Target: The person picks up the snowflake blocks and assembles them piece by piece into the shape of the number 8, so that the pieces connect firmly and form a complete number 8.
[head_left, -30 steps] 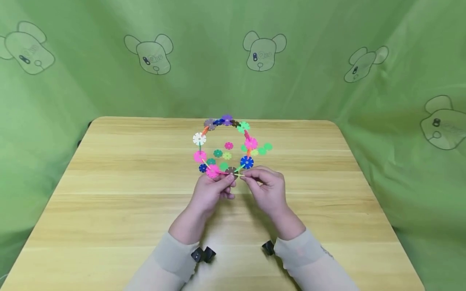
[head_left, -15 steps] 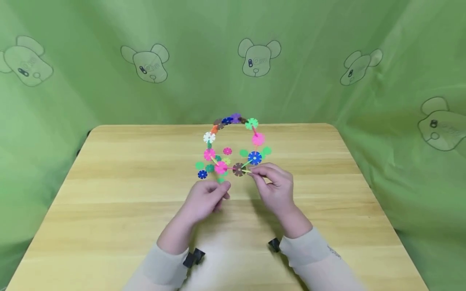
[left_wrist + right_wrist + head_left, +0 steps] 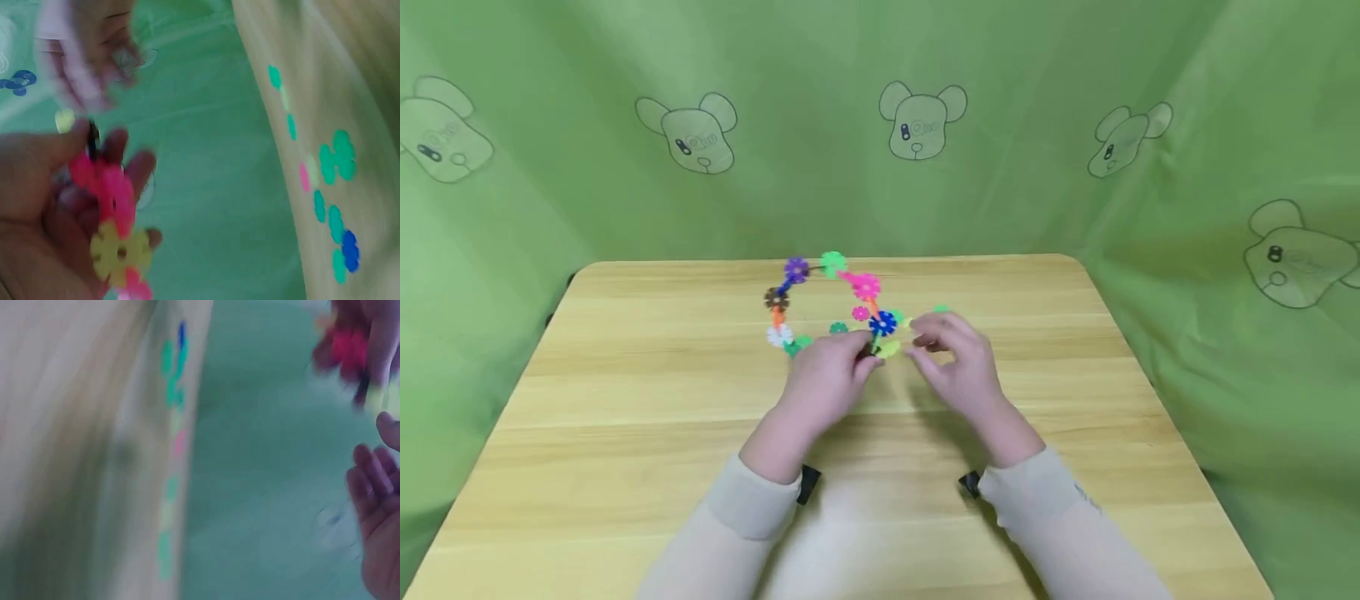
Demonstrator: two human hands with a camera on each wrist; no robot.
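Note:
My left hand [image 3: 826, 377] pinches a ring of joined snowflake discs by a dark disc [image 3: 93, 140] at its near side. The ring's purple disc [image 3: 796, 270], bright green disc [image 3: 832, 264], pink disc [image 3: 867, 287], blue disc [image 3: 883, 323] and white disc [image 3: 779, 336] show above the table. A yellow disc [image 3: 888, 348] sticks out to the right of the dark one. Just right of it is my right hand [image 3: 961, 364], fingers loosely bent and apart, holding nothing. The left hand hides the ring's near left part; in the left wrist view pink discs [image 3: 117, 203] run along the palm.
Loose discs lie on the wooden table [image 3: 880, 500] behind the hands, among them a pink disc [image 3: 861, 313], a teal disc [image 3: 838, 328] and a green disc [image 3: 942, 309]. A green curtain [image 3: 820, 183] with printed animal heads surrounds the table.
The left hand has moved up and taken hold of the ring, which has turned and shifted left. The right hand has let go of the yellow disc and drawn slightly away.

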